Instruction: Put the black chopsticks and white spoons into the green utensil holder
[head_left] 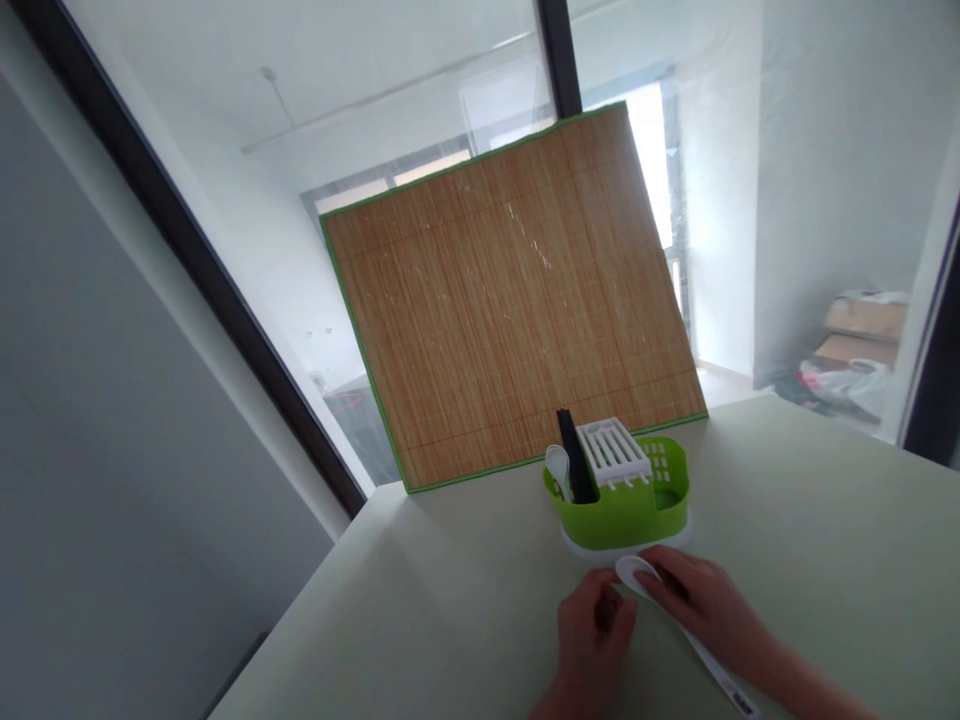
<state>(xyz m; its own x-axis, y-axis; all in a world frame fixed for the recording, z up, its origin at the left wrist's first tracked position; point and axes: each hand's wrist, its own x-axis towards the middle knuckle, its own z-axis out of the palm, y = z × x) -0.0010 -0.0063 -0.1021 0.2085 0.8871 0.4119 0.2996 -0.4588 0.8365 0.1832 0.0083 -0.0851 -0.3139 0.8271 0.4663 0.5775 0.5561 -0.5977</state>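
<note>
A long-handled white spoon point(697, 645) slants over the table, its bowl at the upper left and its handle toward the lower right. My right hand point(694, 595) is closed on it near the bowl. Just left of the bowl, my left hand point(594, 625) has curled fingers near the spoon's tip; whether they hold anything is hidden. Beyond both hands stands a green caddy point(619, 525) on a white base. White spoons point(558, 466) and black chopsticks point(575, 460) stand in its left part, beside a white slatted rack point(615, 450).
The pale table point(465, 580) extends on both sides of the caddy. A bamboo mat point(510, 310) with green edging leans upright against the glass behind it. Cardboard boxes point(866, 325) and plastic bags lie beyond the glass at the right.
</note>
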